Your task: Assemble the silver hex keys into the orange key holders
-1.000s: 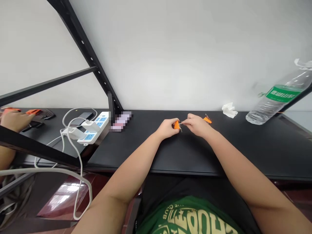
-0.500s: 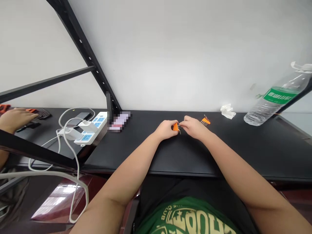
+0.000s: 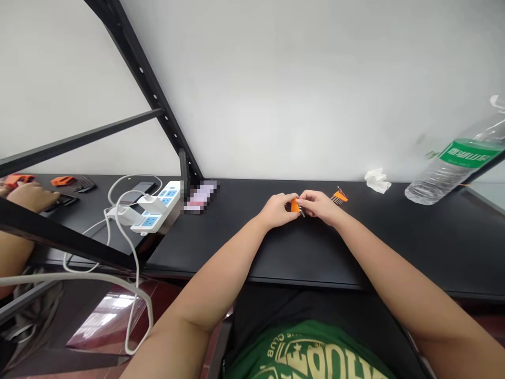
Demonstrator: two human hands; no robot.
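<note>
My left hand (image 3: 276, 211) is closed round an orange hex key holder (image 3: 294, 205), pinching it between thumb and fingers above the black tabletop. Short metal hex keys (image 3: 302, 212) stick out of the holder's right side. The fingertips of my right hand (image 3: 319, 206) are pinched together at those keys, right against the holder; the piece between them is mostly covered by the fingers. Behind my right wrist lies a second orange holder (image 3: 341, 196) with several dark hex keys in it.
A crumpled tissue (image 3: 377, 180) and a large plastic bottle (image 3: 445, 168) are on the right. To the left are a phone-like pixelated item (image 3: 201, 196), a white power strip (image 3: 160, 210) with cables, and a black metal frame (image 3: 158, 100). Beyond it, another person's hand (image 3: 33, 197) handles orange tools.
My right fingertips have come closer to the orange holder in my left hand. The view has turned slightly left. The other person's hand has moved away from one orange tool.
</note>
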